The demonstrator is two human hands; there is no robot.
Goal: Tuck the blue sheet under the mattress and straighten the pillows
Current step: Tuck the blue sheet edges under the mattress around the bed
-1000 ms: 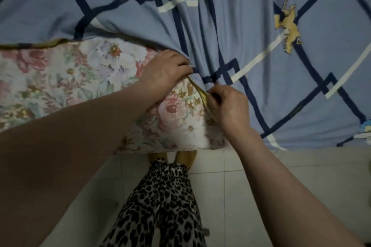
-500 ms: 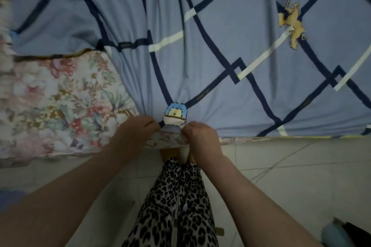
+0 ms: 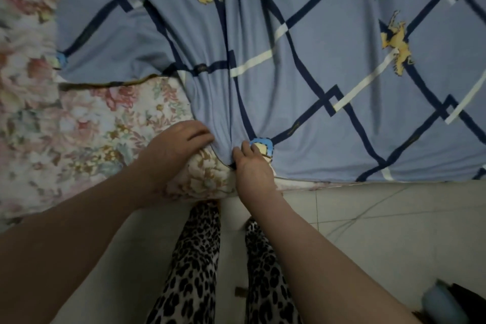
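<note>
The blue sheet (image 3: 328, 73), with dark and white diamond lines and yellow horse prints, covers most of the bed. A floral mattress (image 3: 86, 134) lies bare at the left and along the near edge. My left hand (image 3: 172, 151) rests curled on the mattress corner, its fingertips against the bunched hem of the sheet. Pressed onto the sheet beside a small light-blue patch (image 3: 263, 146), my right hand (image 3: 249, 168) has its fingers spread. Folds in the cloth fan out from between my hands. No pillows are in view.
Pale floor tiles (image 3: 381, 218) run along the near side of the bed. My legs in leopard-print trousers (image 3: 194, 271) stand against the bed edge. A blurred blue-grey object (image 3: 441, 302) lies on the floor at bottom right.
The sheet's edge was pulled from partway up the mattress to its near edge. Both hands then shifted from gripping the hem at the edge to resting on top of it.
</note>
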